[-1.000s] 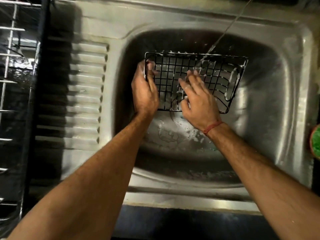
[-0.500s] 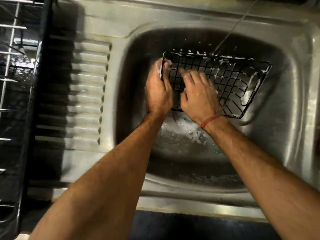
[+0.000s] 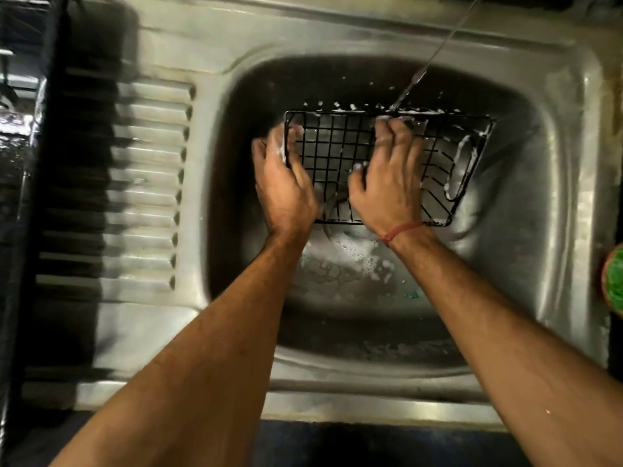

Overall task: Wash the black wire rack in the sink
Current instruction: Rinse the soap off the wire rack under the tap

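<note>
The wire rack (image 3: 340, 153) is held over the sink (image 3: 556, 203) basin, toward its far wall, long axis running left to right, soap foam along its far rim and right end. My left hand (image 3: 286, 183) grips the rack's left short end, thumb and fingers wrapped around the edge wire. My right hand (image 3: 387, 176) lies flat on the mesh near the middle, fingers extended and reaching to the far rim; it presses, not grasps. The water stream (image 3: 424, 65) falls on the far rim just at my right fingertips. Judgement: the soapy right end lies well to the right of both hands, so the right hand is the nearer one to rub it, or the left must slide the rack leftward under the stream. Suds (image 3: 357, 251) sit on the basin floor below the rack's near edge.
</note>
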`<move>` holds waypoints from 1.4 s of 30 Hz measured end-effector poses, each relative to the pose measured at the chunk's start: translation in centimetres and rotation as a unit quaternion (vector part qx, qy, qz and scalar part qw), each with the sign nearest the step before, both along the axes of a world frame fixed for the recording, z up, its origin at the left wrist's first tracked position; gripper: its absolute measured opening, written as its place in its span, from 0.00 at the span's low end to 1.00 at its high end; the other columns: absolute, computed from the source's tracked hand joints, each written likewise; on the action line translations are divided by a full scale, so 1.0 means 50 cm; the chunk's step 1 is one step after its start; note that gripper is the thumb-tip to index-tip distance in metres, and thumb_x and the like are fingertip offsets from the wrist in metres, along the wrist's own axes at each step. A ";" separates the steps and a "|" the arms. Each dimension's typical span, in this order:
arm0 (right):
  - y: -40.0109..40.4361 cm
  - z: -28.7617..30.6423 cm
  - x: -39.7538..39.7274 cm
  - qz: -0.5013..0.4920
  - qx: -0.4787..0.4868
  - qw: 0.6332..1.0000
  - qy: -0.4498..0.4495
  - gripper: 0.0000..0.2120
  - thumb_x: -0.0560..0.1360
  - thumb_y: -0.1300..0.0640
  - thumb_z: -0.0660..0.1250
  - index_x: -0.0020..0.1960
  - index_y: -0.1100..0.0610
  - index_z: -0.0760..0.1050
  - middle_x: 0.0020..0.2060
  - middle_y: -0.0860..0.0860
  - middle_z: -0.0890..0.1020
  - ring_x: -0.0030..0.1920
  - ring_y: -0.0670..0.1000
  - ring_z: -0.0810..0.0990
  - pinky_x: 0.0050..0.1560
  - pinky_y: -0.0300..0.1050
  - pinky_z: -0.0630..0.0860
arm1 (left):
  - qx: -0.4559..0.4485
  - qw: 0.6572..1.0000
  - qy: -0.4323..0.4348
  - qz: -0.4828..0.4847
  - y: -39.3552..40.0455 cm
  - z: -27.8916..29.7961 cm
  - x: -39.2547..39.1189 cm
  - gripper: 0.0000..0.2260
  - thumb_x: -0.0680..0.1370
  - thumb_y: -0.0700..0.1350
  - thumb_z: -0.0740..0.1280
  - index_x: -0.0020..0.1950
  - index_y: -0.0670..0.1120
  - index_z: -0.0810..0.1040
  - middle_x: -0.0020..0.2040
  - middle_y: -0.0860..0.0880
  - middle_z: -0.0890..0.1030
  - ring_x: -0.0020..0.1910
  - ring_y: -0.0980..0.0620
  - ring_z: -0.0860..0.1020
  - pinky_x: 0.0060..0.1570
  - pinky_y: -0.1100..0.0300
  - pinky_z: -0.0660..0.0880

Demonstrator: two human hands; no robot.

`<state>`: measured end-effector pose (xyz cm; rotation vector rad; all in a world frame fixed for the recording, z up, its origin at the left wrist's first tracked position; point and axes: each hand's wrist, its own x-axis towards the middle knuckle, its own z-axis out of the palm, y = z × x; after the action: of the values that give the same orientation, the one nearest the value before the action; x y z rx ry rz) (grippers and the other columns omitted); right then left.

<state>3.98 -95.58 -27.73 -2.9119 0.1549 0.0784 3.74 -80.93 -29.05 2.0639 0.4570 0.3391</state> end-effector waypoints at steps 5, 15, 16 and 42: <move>-0.034 -0.001 -0.015 0.119 -0.025 0.991 0.051 0.34 0.85 0.49 0.56 0.86 0.54 0.45 0.85 0.54 0.52 0.83 0.61 0.55 0.81 0.61 0.60 | 0.027 0.999 -0.004 0.024 0.021 0.004 -0.023 0.19 0.86 0.45 0.55 0.67 0.40 0.81 0.61 0.41 0.82 0.60 0.50 0.76 0.63 0.79 0.59; 0.001 -0.001 0.033 0.109 0.020 0.991 0.079 0.34 0.81 0.46 0.61 0.82 0.60 0.58 0.80 0.60 0.62 0.78 0.59 0.66 0.81 0.61 0.56 | 0.011 0.997 0.007 0.074 0.015 -0.001 -0.047 0.15 0.89 0.45 0.59 0.68 0.40 0.81 0.61 0.41 0.82 0.58 0.56 0.76 0.62 0.81 0.59; -0.008 0.005 0.034 0.115 0.033 0.990 0.070 0.31 0.82 0.48 0.60 0.82 0.59 0.60 0.80 0.59 0.64 0.77 0.58 0.67 0.81 0.59 0.58 | 0.008 0.997 0.006 0.077 0.015 0.000 -0.048 0.15 0.89 0.45 0.58 0.67 0.40 0.81 0.61 0.42 0.82 0.57 0.59 0.75 0.63 0.80 0.61; -0.028 -0.007 -0.065 0.175 -0.006 0.982 0.065 0.39 0.82 0.53 0.54 0.84 0.61 0.35 0.83 0.58 0.36 0.84 0.56 0.36 0.83 0.60 0.49 | 0.017 0.998 -0.021 0.058 -0.001 0.014 -0.029 0.20 0.85 0.45 0.57 0.68 0.37 0.81 0.61 0.38 0.80 0.59 0.51 0.76 0.63 0.80 0.62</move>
<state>0.72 -96.99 -28.09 -2.9110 -0.3394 0.3258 2.30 -81.00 -28.37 2.0638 0.5502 0.4622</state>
